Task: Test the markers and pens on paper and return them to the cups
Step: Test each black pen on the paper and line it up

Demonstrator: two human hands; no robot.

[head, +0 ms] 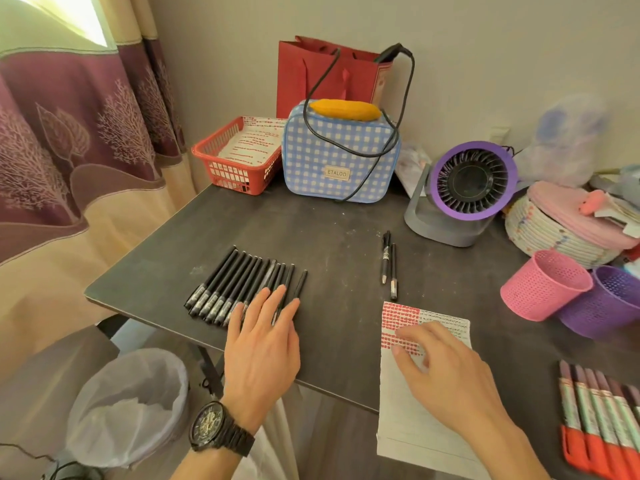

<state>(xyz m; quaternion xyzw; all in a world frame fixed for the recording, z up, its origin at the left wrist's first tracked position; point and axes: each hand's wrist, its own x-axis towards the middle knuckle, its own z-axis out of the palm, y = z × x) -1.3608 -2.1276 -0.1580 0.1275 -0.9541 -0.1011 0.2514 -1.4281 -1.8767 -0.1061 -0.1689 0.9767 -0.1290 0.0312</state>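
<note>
— So, where are the black pens?
— At nine o'clock on the bench, in a row; the left hand lies on them, fingers straight, grasping nothing.
— And the right hand?
— At five o'clock, fingers loosely bent and released, resting on the paper. Pink cup and purple cup sit side by side at three o'clock.

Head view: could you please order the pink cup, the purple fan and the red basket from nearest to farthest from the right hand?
1. Pink cup, just beyond the right hand and to its right.
2. Purple fan, farther back, roughly straight ahead.
3. Red basket, at the far back-left corner.
</note>
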